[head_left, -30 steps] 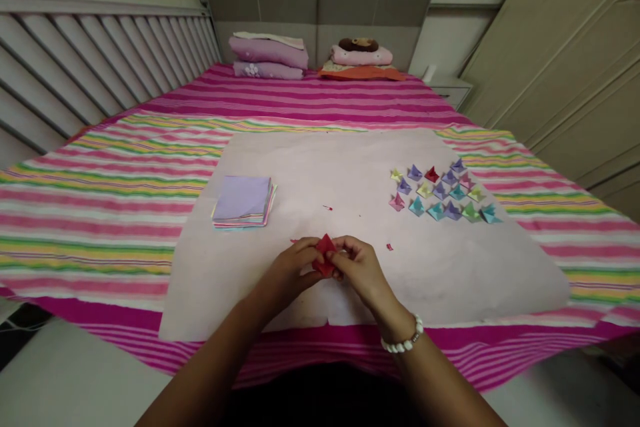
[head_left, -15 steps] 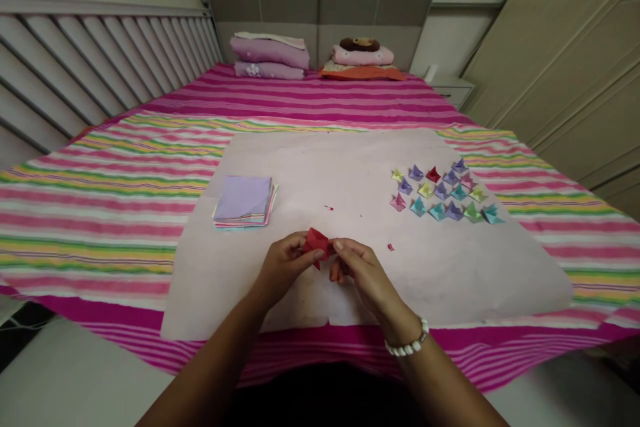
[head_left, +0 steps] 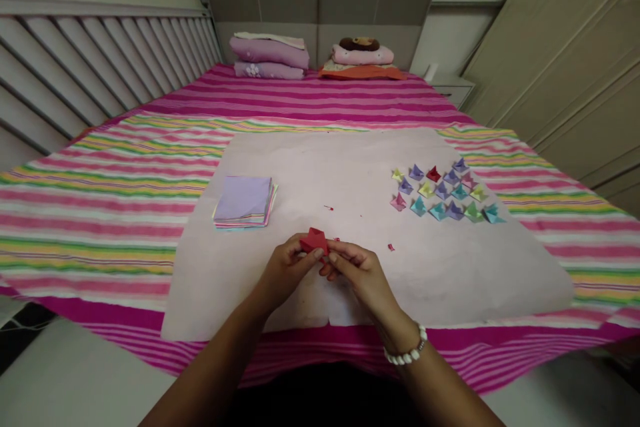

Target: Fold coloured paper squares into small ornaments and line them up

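A small piece of folded red paper (head_left: pixel 314 240) is held over the white sheet, close to its front edge. My left hand (head_left: pixel 283 270) grips its left side, thumb in front and fingers behind. From the right, my right hand (head_left: pixel 357 270) pinches the paper's right edge between thumb and index finger, the other fingers curled below. A white bead bracelet circles my right wrist. Just beyond my right fingertips lies a tiny red scrap (head_left: pixel 337 239), partly hidden by the hand.
A stack of coloured square papers (head_left: pixel 244 199), purple on top, sits on the left of the white sheet (head_left: pixel 310 160). Several folded paper pieces (head_left: pixel 441 190) stand in rows at the right. Small red scraps (head_left: pixel 391 247) lie between. Folded bedding (head_left: pixel 270 57) rests by the headboard.
A tiny red scrap now shows on the sheet beyond my right fingers. My right hand has shifted slightly left, its index finger now stretched along the red paper's edge.
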Action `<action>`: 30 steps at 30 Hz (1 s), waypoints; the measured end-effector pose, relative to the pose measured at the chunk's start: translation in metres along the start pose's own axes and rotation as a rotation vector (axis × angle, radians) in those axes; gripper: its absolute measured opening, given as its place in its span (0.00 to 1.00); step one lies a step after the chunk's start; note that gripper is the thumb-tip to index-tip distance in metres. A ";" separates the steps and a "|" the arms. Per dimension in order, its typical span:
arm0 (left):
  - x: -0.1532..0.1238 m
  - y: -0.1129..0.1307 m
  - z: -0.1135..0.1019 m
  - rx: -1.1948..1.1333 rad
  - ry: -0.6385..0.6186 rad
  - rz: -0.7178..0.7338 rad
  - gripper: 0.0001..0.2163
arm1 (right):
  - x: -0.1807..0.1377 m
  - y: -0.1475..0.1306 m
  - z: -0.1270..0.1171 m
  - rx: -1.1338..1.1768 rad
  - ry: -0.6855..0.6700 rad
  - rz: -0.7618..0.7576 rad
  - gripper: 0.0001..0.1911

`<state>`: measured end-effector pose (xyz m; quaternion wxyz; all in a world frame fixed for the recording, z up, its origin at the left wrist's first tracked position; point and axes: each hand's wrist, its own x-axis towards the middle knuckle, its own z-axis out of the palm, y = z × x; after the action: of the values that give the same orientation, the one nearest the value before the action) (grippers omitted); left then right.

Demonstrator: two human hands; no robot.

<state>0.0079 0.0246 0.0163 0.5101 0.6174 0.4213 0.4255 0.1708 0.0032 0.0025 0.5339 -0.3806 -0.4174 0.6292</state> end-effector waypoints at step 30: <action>-0.005 0.012 0.008 -0.163 0.019 -0.068 0.06 | -0.006 0.006 0.012 0.329 0.008 0.103 0.07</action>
<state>0.0151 0.0167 0.0273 0.5690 0.5550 0.4108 0.4466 0.1585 -0.0049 0.0017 0.5575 -0.3115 -0.2866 0.7142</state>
